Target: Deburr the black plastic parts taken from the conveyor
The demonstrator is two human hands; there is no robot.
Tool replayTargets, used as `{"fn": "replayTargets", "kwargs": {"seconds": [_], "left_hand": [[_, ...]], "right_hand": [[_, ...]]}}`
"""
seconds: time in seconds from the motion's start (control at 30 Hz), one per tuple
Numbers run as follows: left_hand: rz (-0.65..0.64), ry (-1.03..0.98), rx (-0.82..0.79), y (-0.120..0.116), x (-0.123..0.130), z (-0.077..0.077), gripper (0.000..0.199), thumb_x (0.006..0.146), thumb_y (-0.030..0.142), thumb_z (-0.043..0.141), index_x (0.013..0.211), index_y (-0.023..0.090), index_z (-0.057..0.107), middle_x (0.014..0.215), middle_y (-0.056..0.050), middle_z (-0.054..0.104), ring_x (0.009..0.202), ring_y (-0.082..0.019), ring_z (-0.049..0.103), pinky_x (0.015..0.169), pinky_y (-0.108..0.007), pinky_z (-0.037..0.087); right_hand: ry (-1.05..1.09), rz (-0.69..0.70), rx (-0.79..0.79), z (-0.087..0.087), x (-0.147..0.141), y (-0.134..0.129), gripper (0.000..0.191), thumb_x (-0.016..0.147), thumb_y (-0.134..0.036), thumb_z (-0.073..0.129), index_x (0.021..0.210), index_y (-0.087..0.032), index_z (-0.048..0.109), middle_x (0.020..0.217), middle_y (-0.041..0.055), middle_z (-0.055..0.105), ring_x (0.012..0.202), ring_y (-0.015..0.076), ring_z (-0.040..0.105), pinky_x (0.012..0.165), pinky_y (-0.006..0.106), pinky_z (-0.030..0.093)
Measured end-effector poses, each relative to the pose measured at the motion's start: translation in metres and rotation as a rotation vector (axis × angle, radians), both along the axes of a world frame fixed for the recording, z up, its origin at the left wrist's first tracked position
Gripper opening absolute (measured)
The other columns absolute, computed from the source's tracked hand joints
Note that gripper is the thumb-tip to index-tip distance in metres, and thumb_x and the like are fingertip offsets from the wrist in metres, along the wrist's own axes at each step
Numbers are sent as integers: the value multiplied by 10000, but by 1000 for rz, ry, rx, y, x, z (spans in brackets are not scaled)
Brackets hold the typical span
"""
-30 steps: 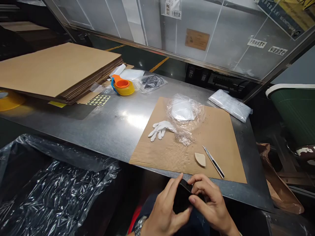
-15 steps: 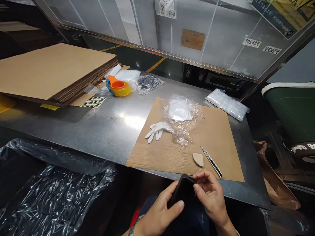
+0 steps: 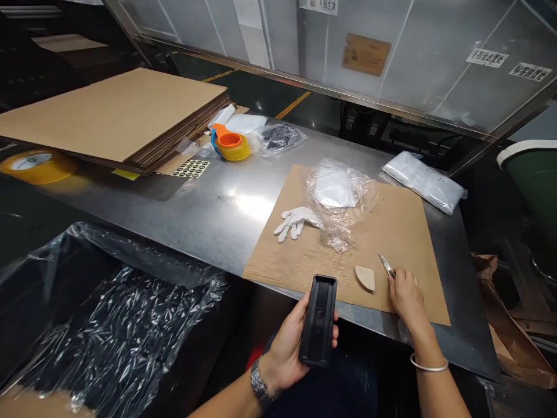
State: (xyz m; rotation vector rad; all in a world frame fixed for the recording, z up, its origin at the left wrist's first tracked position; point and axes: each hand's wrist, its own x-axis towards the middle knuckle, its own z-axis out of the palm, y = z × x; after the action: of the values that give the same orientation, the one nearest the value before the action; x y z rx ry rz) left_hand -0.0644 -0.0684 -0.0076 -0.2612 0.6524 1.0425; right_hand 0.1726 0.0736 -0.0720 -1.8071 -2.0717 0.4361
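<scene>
A second ago both my hands were closed together around the black rectangular plastic case down at my lap; now they have separated. My left hand point(image 3: 289, 342) alone grips the black rectangular plastic case point(image 3: 319, 319), holding it upright in front of the tabletop edge with its hollow inner side turned to me. My right hand point(image 3: 404, 296) has gone up to the flat brown cardboard sheet point(image 3: 400, 220) and is closed around the handle of the thin metal blade tool point(image 3: 386, 265), so I judge the work now passes from handling the case to using the tool on it. Just beside the tool lies a small beige wedge-shaped piece point(image 3: 365, 277). Farther on the cardboard are a white cloth glove point(image 3: 296, 220) and a crumpled clear plastic bag point(image 3: 342, 200). Nothing stands between the case and the tool. On the steel tabletop point(image 3: 209, 215), well apart to the left, are a yellow and orange tape dispenser point(image 3: 230, 145) and a stack of brown cardboard sheets point(image 3: 113, 116).
</scene>
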Motion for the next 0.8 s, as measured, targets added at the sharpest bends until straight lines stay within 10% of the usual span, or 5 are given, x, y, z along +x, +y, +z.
{"fn": "replayTargets", "kwargs": {"seconds": [0.23, 0.5, 0.8], "left_hand": [[163, 13, 27, 4, -5, 4, 495, 920, 439, 343, 855, 46, 637, 797, -99, 605, 620, -167, 567, 577, -270, 501], [298, 139, 29, 10, -10, 6, 526, 927, 445, 301, 814, 62, 643, 705, -93, 609, 595, -155, 567, 585, -248, 494], [418, 231, 39, 14, -11, 14, 529, 922, 454, 291, 782, 77, 634, 723, -75, 600, 605, -155, 558, 580, -248, 486]], "right_hand": [[113, -42, -163, 29, -14, -28, 213, 890, -326, 289, 767, -204, 414, 674, 40, 501, 632, 191, 516, 591, 307, 421], [562, 491, -914, 104, -75, -130, 339, 940, -447, 281, 1048, -210, 496, 649, -1, 572, 561, 120, 550, 541, 213, 439], [416, 580, -658, 94, -90, -137, 331, 941, -399, 270, 936, -219, 547, 763, 30, 590, 649, 148, 549, 610, 231, 434]]}}
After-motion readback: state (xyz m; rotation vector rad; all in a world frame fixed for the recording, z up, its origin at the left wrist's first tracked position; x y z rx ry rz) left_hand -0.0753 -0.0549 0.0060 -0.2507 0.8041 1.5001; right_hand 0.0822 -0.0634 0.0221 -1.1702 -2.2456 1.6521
